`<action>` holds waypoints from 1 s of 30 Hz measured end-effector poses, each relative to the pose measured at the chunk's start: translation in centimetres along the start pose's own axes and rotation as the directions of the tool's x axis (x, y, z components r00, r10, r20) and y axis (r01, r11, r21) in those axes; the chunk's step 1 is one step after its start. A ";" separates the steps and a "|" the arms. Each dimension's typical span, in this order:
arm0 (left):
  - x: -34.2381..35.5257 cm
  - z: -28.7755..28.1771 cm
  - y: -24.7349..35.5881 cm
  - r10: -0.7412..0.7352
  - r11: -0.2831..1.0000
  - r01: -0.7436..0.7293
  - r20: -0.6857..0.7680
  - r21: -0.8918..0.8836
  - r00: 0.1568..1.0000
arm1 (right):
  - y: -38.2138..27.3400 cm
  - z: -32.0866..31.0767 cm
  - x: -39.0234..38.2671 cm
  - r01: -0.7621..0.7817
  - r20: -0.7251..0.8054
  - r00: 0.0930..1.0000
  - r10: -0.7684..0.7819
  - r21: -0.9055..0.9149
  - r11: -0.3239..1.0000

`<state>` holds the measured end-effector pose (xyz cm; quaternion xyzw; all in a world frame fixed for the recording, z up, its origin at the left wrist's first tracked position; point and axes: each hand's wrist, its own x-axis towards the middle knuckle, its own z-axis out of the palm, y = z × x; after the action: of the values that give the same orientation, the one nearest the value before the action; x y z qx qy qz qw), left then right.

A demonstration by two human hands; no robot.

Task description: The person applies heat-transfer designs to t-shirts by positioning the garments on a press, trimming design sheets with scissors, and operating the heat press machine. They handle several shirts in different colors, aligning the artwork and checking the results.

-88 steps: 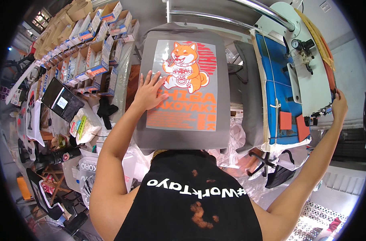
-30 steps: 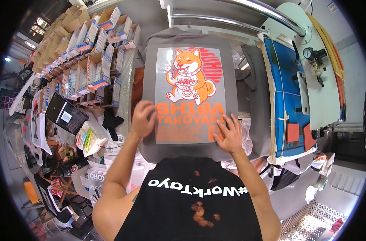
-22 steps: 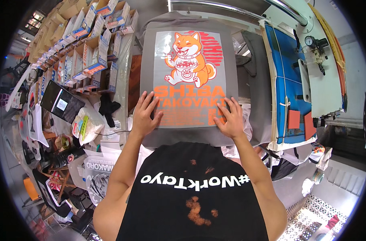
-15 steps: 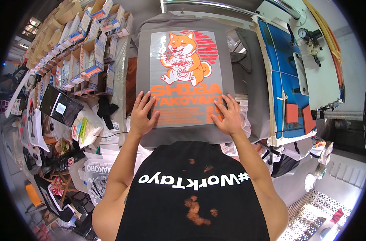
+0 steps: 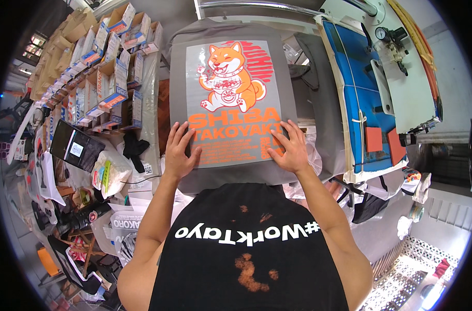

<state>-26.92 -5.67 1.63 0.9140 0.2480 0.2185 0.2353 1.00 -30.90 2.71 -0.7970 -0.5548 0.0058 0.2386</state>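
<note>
A glossy transfer film sheet (image 5: 233,78) lies flat on a grey fabric garment (image 5: 179,72), which is spread over a flat platen in front of me. Its print shows an orange-and-white cartoon dog with a bowl, red strokes behind it and orange lettering below. My left hand (image 5: 181,153) rests on the lower left edge of the sheet, fingers spread and pointing away from me. On the lower right edge lies my right hand (image 5: 292,147), its fingers likewise spread, thumb turned inward. Neither hand grips anything; both touch the sheet and the grey cloth beside it.
To the right stands a machine with a blue pad (image 5: 368,103), red blocks (image 5: 373,139) and a pressure gauge (image 5: 382,33). Stacked open cardboard boxes (image 5: 111,83) fill the left. A laptop (image 5: 76,146) and black cloth (image 5: 135,150) sit nearer on that side.
The whole view has shifted slightly, so the scene appears a little further left. Both hands stay spread at the same lower edges of the sheet.
</note>
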 end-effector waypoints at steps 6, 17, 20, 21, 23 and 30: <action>0.1 0.0 0.0 0.006 1.000 -0.006 -0.009 -0.014 1.000 | 0.0 0.1 0.1 0.003 -0.012 1.000 -0.003 0.000 1.000; 1.0 0.2 -4.1 -0.076 0.993 0.077 0.016 -0.093 0.997 | 2.5 0.4 -0.1 -0.256 -0.089 0.962 0.257 0.018 0.966; -2.4 1.3 -7.2 -0.512 0.489 0.465 0.189 -0.738 0.838 | 8.0 2.8 -5.2 -0.595 0.152 0.704 0.694 0.658 0.461; -4.6 1.3 -8.0 -0.512 0.073 0.619 0.504 -0.782 0.696 | 8.5 2.4 -7.1 -0.616 0.508 0.607 0.611 0.787 -0.042; -11.5 1.5 -11.8 -0.326 -0.361 0.751 0.829 -0.553 0.454 | 9.9 1.4 -11.2 -0.665 0.821 0.477 0.313 0.570 -0.482; -19.1 -6.0 -9.4 -0.284 -0.016 0.915 0.880 -0.402 0.382 | 11.3 -6.1 -20.0 -0.880 0.845 0.416 0.336 0.467 -0.085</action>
<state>-48.25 -7.13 -4.06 0.4036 0.4023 -0.1090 0.8145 4.92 -53.96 -1.33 -0.6358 -0.0209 0.6224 0.4560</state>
